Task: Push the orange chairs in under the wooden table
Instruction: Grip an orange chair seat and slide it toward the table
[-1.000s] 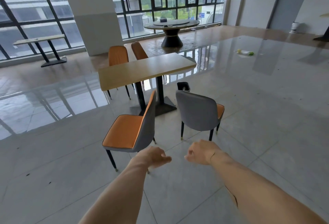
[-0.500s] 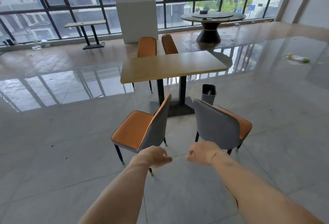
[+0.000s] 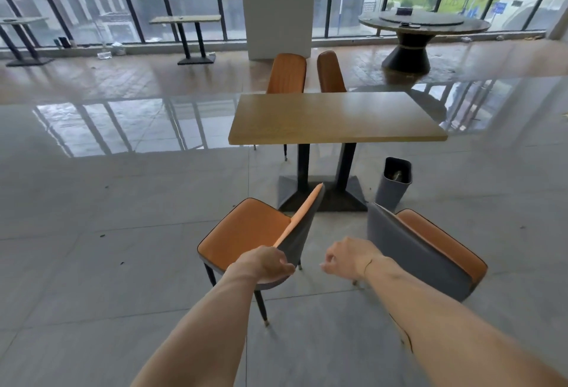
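Note:
The wooden table [image 3: 335, 118] stands ahead on two black posts. On its near side are two chairs pulled out from it. The left chair [image 3: 242, 233] is turned sideways, orange seat to the left. The right chair [image 3: 408, 251] shows its grey back and is angled to the right. Two more orange chairs [image 3: 287, 73] [image 3: 330, 71] stand at the far side. My left hand [image 3: 264, 265] is curled in a fist in front of the left chair's back corner; contact is unclear. My right hand [image 3: 347, 256] is loosely curled and holds nothing, in the gap between the near chairs.
A grey bin [image 3: 395, 182] stands on the floor by the table's black base [image 3: 322, 196], close behind the right chair. A white pillar [image 3: 276, 8], a round table [image 3: 421, 27] and a small table [image 3: 184, 19] line the windows. Glossy tiled floor lies all around.
The view has come closer to the table and swung round to face its long side. Both hands are now right at the near chairs, the left one overlapping the left chair's back.

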A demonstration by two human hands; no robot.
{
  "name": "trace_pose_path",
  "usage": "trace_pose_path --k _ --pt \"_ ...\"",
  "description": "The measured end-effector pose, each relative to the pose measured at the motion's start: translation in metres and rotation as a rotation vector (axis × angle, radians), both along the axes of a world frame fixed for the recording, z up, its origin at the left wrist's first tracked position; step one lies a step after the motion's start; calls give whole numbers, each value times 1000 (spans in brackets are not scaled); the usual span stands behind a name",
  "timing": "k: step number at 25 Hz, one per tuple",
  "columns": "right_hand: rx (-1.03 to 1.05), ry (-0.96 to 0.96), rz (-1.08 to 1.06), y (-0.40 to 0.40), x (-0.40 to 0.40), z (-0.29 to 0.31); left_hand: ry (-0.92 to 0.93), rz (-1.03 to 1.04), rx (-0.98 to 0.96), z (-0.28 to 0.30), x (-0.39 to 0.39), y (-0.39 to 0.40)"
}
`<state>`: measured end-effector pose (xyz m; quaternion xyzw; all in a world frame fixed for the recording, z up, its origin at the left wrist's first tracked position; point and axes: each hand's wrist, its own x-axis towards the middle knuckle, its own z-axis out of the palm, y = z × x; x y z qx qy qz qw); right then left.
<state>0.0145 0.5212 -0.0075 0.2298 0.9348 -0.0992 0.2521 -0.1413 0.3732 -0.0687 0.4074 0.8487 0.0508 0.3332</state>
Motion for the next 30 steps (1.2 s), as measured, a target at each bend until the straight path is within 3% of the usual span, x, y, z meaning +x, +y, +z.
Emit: trace_pose_path --k 7,13,17,21,26,30 --pt "-17 68 101 72 -77 -30 2 114 -32 -20 -48 50" --pt "21 161 346 156 -120 -62 36 303 -66 -39 -54 116" --pt "78 299 597 200 -144 -82 228 420 -21 -50 -31 153" --pt "63 410 822 214 -165 -114 431 548 179 -67 -16 178" --pt "-24 464 816 226 -195 -161 559 648 220 -103 -26 193" --pt "-47 587 806 242 -215 -187 552 766 230 -131 -38 206"
